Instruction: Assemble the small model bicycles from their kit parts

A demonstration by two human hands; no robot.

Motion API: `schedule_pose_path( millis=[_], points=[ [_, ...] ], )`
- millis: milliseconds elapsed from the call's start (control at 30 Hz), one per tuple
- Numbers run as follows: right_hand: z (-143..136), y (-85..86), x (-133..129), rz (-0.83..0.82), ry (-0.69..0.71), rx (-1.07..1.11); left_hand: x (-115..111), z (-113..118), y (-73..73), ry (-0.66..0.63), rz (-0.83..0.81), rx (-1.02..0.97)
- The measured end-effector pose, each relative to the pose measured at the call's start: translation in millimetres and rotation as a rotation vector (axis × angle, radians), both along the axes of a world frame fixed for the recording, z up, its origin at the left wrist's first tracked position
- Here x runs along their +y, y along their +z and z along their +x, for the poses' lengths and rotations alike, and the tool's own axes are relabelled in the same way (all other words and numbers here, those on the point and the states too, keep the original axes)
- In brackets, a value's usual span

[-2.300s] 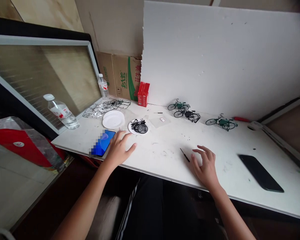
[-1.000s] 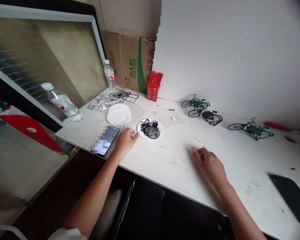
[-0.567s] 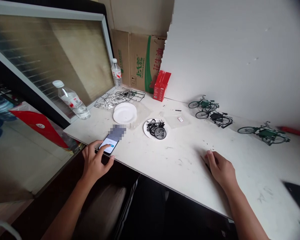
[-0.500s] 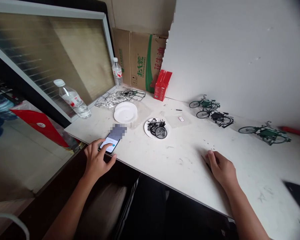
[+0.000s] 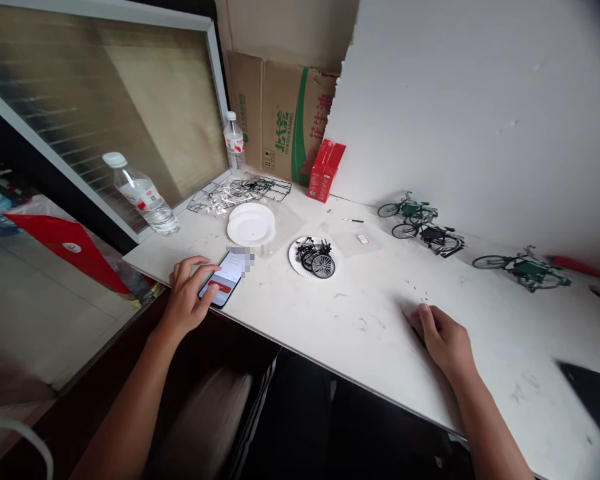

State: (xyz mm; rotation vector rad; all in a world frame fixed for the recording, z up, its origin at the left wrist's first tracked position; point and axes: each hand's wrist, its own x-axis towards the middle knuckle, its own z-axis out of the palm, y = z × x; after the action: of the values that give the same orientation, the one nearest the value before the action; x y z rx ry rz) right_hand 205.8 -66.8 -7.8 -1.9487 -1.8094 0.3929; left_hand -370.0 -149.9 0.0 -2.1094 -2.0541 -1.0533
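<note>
1) The left hand (image 5: 184, 299) has moved its thumb in over the phone (image 5: 234, 264), its pointing finger has slid up the side, and the screen has changed, with a red patch on it now
2) The left fingers are a bit apart and not shut on anything, and the phone lies flat on the table (image 5: 280, 313) under the thumb, but I can't tell if the thumb is pressing
3) The right hand (image 5: 447, 339) has its fingers curled in together, with a thin dark stick (image 5: 413, 327) poking out beside them, and I can't tell if they grip it
4) The step now looks like using the phone, and a tap there would need just one soft fingertip
5) The black bike bits (image 5: 322, 265) sit on a small plate (image 5: 293, 259), past the left fingers and to their right
</note>
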Motion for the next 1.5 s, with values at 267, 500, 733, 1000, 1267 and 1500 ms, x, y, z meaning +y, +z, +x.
schedule_pose_path(
  millis=[267, 500, 733, 1000, 1267, 1500],
  points=[
    [3, -2.9, 2, -0.025, -0.048, -0.008, 39, -16, -0.9, -0.134, -0.03, -0.174],
    [5, -5.9, 2, -0.031, -0.08, 0.0, 43, -25, -9.1, -0.129, -0.001, -0.237],
    [3, -4.1, 4, -0.083, -0.136, 0.008, 40, -21, -4.5, -0.135, -0.074, -0.183],
    [4, -3.4, 3, -0.096, -0.13, 0.007, 49, -25, -6.2, -0.042, -0.235, -0.355],
    [4, -3.6, 3, -0.09, -0.124, 0.009, 55, -14, -4.3, 0.022, -0.358, -0.111],
    [2, -2.3, 2, -0.078, -0.12, 0.03, 54, -18, -0.1, 0.028, -0.381, -0.191]
  ],
)
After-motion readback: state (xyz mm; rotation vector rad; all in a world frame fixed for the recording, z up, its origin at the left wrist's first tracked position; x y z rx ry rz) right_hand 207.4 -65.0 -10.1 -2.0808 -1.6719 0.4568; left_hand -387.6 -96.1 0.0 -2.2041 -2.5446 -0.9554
